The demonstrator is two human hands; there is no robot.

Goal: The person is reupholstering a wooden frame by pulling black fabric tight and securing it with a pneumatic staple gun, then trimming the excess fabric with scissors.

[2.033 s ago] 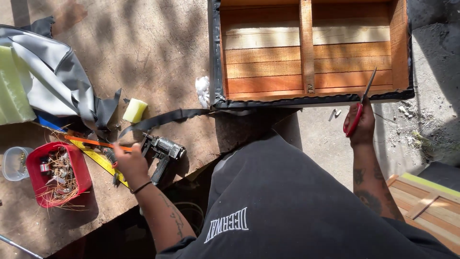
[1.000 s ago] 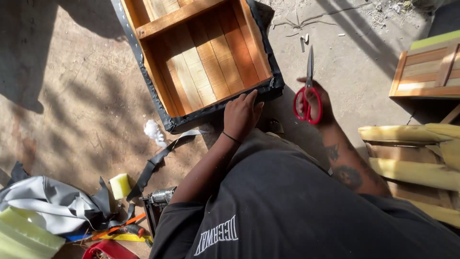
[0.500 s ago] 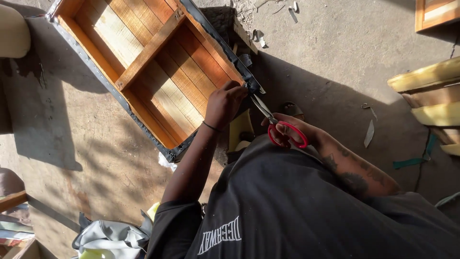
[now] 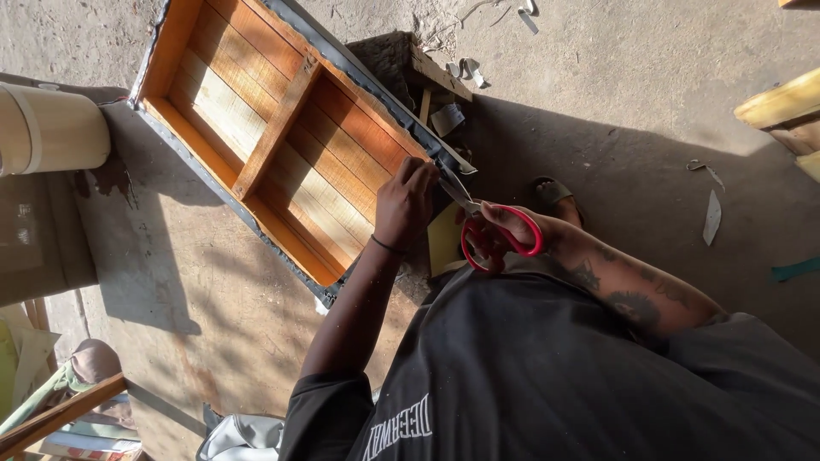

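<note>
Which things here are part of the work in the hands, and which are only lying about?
In use:
left hand on the grey-covered edge of the wooden slatted frame
right hand holding the red-handled scissors

Lying about:
pale cylindrical roll
scraps on the concrete floor
yellow wooden pieces

cream cylinder (image 4: 51, 128), yellow planks (image 4: 781, 101), scraps (image 4: 711, 217)
</note>
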